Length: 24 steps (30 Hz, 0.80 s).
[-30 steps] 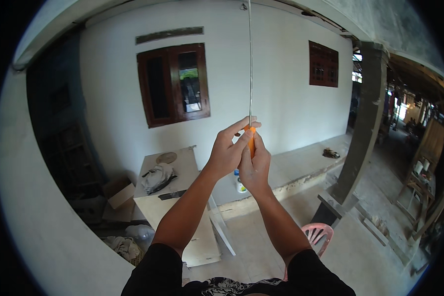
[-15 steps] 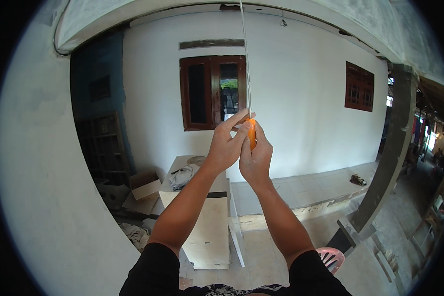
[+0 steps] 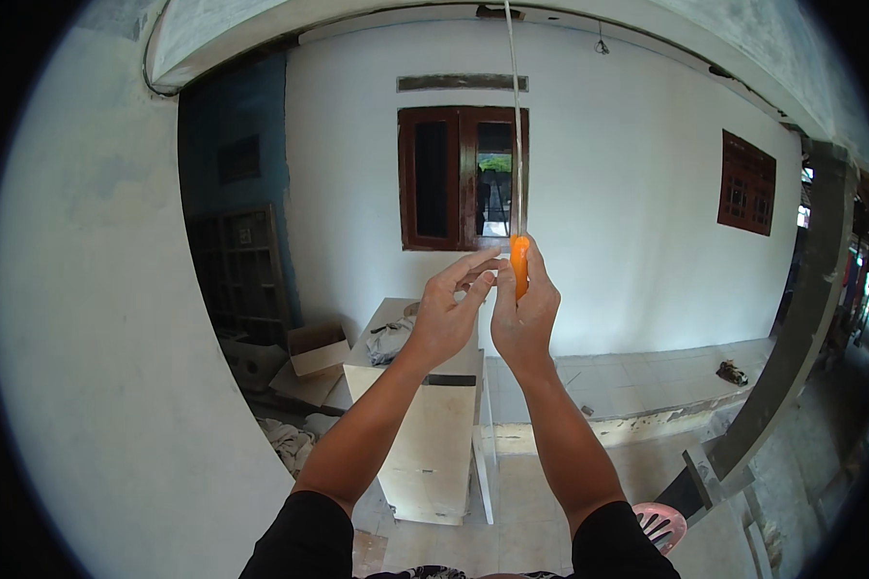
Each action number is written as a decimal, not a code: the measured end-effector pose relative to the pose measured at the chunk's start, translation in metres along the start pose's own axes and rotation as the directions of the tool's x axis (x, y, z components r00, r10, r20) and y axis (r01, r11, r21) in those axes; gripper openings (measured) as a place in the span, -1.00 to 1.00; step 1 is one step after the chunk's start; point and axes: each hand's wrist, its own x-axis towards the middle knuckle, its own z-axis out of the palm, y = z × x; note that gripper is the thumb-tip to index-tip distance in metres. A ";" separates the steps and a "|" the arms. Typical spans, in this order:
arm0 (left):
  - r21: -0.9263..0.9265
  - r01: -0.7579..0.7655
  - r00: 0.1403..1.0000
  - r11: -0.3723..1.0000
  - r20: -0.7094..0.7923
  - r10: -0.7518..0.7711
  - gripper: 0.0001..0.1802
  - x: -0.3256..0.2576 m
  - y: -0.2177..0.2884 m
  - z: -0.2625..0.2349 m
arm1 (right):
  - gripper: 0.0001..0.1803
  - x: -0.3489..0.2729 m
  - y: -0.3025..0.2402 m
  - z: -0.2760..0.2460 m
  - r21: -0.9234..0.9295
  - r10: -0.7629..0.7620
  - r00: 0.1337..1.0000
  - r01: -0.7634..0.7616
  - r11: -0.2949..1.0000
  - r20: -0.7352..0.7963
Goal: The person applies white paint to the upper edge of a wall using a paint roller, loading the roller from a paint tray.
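A thin pale cord (image 3: 515, 96) hangs from overhead to my hands, at chest height or higher in front of me. My right hand (image 3: 526, 314) is closed round an orange handle-like piece (image 3: 520, 262), held upright at the cord's lower end. Whether the cord is fixed to this piece or only passes by it, I cannot tell. Just left of it is my left hand (image 3: 446, 314), its thumb and fingers curved and slightly apart, close to the right thumb. Nothing shows in the left fingers.
Ahead stands a white wall with a brown-framed window (image 3: 463, 179). Below my arms is a pale cabinet (image 3: 425, 444) with a grey cloth (image 3: 390, 340) on top. A cardboard box (image 3: 319, 349) lies left of it. A raised tiled ledge (image 3: 628, 372), a grey pillar (image 3: 792, 338) and a pink chair (image 3: 659, 526) are to the right.
My left fingers have drawn off the orange piece to its left, while my right hand keeps hold of it. The view has swung slightly left, so the scene sits further right.
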 end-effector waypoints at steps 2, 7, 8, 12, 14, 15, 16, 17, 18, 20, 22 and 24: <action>-0.019 0.052 0.999 0.998 -0.002 -0.052 -0.58 -0.018 -0.004 0.003 | -0.50 -0.021 0.005 0.000 -0.006 0.028 1.000 -0.028 1.000 0.002; -0.041 -0.011 0.999 0.999 -0.044 0.010 -0.60 -0.025 -0.043 0.017 | -0.51 -0.039 0.025 0.002 -0.017 0.071 0.997 -0.071 0.997 0.012; -0.070 -0.005 0.999 0.998 -0.041 0.002 -0.61 -0.024 -0.052 0.020 | -0.52 -0.038 0.037 0.005 -0.035 0.067 0.998 -0.067 0.997 -0.014; -0.174 0.032 0.997 0.984 -0.064 -0.044 -0.60 -0.045 -0.106 0.032 | -0.62 -0.070 0.077 0.012 -0.025 0.139 0.990 -0.139 0.990 -0.010; -0.212 0.040 0.998 0.977 -0.047 -0.051 -0.59 -0.061 -0.135 0.055 | -0.64 -0.096 0.104 0.002 -0.070 0.149 0.988 -0.152 0.986 -0.045; -0.215 0.021 0.998 0.976 -0.056 -0.034 -0.58 -0.071 -0.149 0.061 | -0.67 -0.111 0.119 0.001 -0.075 0.135 0.988 -0.140 0.987 -0.069; -0.224 0.038 0.999 0.974 -0.019 -0.043 -0.55 -0.077 -0.165 0.069 | -0.69 -0.122 0.133 -0.004 -0.109 0.122 0.990 -0.129 0.986 -0.072; -0.244 0.056 0.998 0.968 0.003 -0.057 -0.55 -0.085 -0.180 0.079 | -0.69 -0.136 0.145 -0.010 -0.135 0.137 0.987 -0.147 0.980 -0.083; -0.237 0.042 0.999 0.971 0.012 -0.040 -0.53 -0.097 -0.199 0.090 | -0.70 -0.155 0.160 -0.013 -0.125 0.179 0.980 -0.188 0.974 -0.084; -0.264 0.082 0.996 0.961 0.066 -0.067 -0.52 -0.128 -0.240 0.112 | -0.72 -0.196 0.186 -0.025 -0.141 0.224 0.969 -0.237 0.961 -0.104; -0.262 0.068 0.993 0.963 0.112 -0.040 -0.53 -0.168 -0.287 0.123 | -0.69 -0.251 0.211 -0.034 -0.256 0.285 0.957 -0.287 0.923 -0.046; -0.250 0.005 0.984 0.968 0.173 0.040 -0.55 -0.211 -0.332 0.130 | -0.71 -0.314 0.235 -0.037 -0.319 0.269 0.960 -0.281 0.905 -0.083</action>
